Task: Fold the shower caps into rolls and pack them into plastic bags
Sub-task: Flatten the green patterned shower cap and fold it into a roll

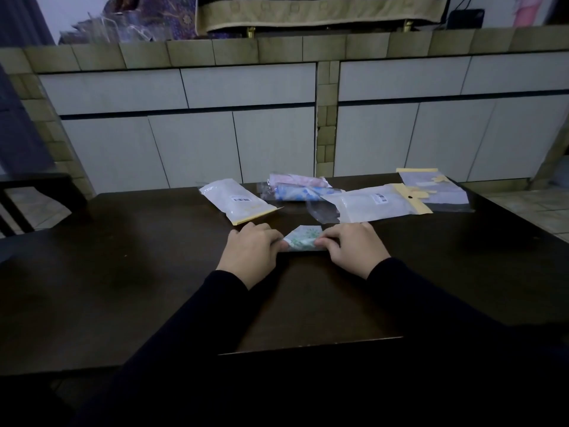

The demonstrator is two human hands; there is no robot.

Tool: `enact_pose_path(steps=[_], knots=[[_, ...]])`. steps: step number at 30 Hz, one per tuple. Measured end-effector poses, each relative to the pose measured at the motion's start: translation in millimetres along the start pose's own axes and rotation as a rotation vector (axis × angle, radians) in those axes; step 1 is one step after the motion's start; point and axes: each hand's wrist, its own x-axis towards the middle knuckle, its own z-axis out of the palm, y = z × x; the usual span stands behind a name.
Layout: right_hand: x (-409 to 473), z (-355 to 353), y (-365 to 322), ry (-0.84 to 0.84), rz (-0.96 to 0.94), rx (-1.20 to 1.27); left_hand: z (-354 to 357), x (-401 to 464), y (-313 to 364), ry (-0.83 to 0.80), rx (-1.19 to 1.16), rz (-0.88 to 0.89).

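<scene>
Left hand and right hand pinch opposite ends of a folded green-patterned shower cap on the dark surface; bare surface lies nearer, plastic bags just beyond. Fingertips hidden.

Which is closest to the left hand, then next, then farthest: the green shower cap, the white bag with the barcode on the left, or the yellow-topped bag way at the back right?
1. Green shower cap: touching the left hand, right beside it.
2. White bag: just behind the hand, on the left.
3. Yellow-topped bag: far back right corner of the table.
</scene>
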Motion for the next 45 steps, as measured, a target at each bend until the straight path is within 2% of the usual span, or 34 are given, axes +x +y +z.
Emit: enact_pose_path(steps=[5,9,12,15,17,20,28,35,40,45], knots=[[9,9,-2,0.019,0.112,0.033,1,6,9,0.019,0.032,-0.064],[12,11,-3,0.046,0.144,0.016,-2,5,11,0.072,0.037,-0.027],[13,12,-4,0.068,0.131,0.024,-3,7,11,0.056,0.056,-0.048],[13,12,-3,0.118,0.117,0.002,2,10,11,0.110,0.065,-0.055],[12,10,-2,0.169,0.084,-0.030,6,11,12,0.137,0.058,-0.005],[11,9,-2,0.207,-0.019,-0.115,9,13,11,0.082,0.023,0.083],[12,2,7,-0.028,-0.038,-0.097,4,14,7,-0.035,-0.116,-0.005],[16,2,4,-0.008,-0.040,-0.108,6,13,10,-0.046,-0.082,-0.003],[24,6,0,-0.031,0.100,-0.014,8,16,11,-0.065,-0.076,-0.036],[24,11,-3,0.075,0.073,-0.069,6,23,11,-0.068,-0.115,-0.027]])
